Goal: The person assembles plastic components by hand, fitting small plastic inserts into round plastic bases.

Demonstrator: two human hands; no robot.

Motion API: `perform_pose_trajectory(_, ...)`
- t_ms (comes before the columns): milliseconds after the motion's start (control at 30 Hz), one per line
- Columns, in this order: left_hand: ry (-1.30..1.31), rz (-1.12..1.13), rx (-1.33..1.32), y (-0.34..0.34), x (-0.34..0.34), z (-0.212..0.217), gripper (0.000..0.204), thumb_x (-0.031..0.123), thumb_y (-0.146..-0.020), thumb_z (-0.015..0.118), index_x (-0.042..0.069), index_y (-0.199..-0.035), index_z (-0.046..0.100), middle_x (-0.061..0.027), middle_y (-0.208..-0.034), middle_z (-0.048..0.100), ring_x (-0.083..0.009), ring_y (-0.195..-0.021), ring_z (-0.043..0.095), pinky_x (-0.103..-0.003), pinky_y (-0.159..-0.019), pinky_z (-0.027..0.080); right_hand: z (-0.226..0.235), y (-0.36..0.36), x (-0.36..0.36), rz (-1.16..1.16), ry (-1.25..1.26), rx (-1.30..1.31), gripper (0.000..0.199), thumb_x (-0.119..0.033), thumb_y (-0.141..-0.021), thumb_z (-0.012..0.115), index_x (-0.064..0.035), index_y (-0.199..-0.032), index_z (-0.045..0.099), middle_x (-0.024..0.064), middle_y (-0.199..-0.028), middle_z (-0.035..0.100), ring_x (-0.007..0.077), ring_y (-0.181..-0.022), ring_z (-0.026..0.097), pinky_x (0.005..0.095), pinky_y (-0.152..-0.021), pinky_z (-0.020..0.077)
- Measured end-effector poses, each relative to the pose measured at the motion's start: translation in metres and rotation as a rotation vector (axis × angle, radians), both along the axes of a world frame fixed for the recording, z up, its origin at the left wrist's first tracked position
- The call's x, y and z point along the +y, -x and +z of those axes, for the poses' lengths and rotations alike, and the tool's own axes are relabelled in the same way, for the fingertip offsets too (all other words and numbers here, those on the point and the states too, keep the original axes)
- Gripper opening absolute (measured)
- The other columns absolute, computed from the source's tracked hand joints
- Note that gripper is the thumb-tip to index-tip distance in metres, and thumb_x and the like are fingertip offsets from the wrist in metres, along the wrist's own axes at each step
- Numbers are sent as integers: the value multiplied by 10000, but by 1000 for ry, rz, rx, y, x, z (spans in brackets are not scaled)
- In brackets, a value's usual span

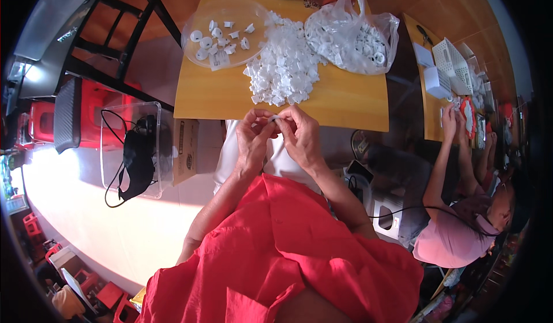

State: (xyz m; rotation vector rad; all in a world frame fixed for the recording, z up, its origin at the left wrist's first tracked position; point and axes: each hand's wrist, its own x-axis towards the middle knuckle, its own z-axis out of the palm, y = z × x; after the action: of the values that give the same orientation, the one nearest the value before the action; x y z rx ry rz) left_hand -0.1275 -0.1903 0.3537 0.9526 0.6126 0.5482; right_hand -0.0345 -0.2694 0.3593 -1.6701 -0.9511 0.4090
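Observation:
My left hand (253, 139) and my right hand (302, 136) meet just below the near edge of the wooden table (219, 95). Together their fingertips pinch a small white plastic part (273, 118). On the table right above them lies a pile of small white plastic pieces (282, 69). A clear round tray (193, 49) at the table's left holds several white ring-shaped parts. A clear plastic bag (354, 35) full of white rings sits at the right.
A clear plastic bin (112, 150) with black cables stands on the floor at my left, beside a cardboard box (185, 150). A red stool and black chair frame are farther left. Another person (461, 219) works at a second table on the right, with white baskets (452, 64).

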Motion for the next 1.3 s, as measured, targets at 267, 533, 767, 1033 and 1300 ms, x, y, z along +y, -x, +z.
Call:
perform_pose_trajectory(267,-293,154,35,-27,56,-4,184,-91,-765,519,10,-902,589,-22,-805,520,-130,-673,598,-226,-570,498,3,-13,3,-196,-76,34,97,3,-825,530,-3,-919,557,120,-765,556,204,-626,564,288,-562,448)
perform_pose_trajectory(533,-908,324,425,-50,183,2,257,-21,-734,561,38,-976,625,-86,-861,606,-198,-771,636,-278,-652,501,22,-95,-17,-421,-188,-136,85,-49,-838,556,-3,-903,584,36,-722,532,91,-578,516,213,-493,418)
perform_pose_trajectory(767,-1147,347,441,-41,160,14,279,-20,-719,584,39,-989,623,-129,-970,610,-238,-815,615,-316,-646,510,46,-206,3,-447,99,-744,112,13,-777,513,18,-854,594,174,-795,585,340,-754,573,395,-653,443)
perform_pose_trajectory(1033,-738,255,311,-3,88,11,229,-53,-760,517,-16,-968,604,-104,-945,585,-141,-684,616,-244,-582,519,-11,-273,28,-275,675,-464,247,-216,-691,658,-65,-886,656,156,-903,640,301,-879,608,369,-742,474)
perform_pose_trajectory(1300,-446,178,254,28,54,-17,187,-6,-809,519,-22,-986,577,-78,-913,597,-159,-721,623,-252,-615,514,22,-247,19,-400,312,-473,237,-51,-653,663,-31,-889,647,134,-777,632,260,-702,607,339,-655,472)
